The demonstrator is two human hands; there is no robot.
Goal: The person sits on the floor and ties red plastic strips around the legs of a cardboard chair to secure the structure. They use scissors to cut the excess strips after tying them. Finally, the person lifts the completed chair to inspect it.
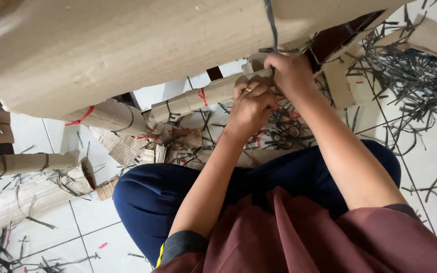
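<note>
A long bundle of cardboard strips (193, 98), tied with red string, lies slanted across the white tiled floor. My left hand (251, 103), a ring on one finger, grips the bundle's right end. My right hand (290, 71) is closed just beyond it, pinching a dark grey plastic strap (270, 25) that runs up over a big cardboard roll (127, 45). Both hands touch each other at the bundle's end. I sit cross-legged in dark blue trousers (153, 197).
More tied cardboard bundles (21, 164) lie at the left. Small cardboard offcuts (153, 151) sit before my knees. Several cut grey straps (410, 86) litter the tiles at the right, beside another cardboard bundle (436, 38).
</note>
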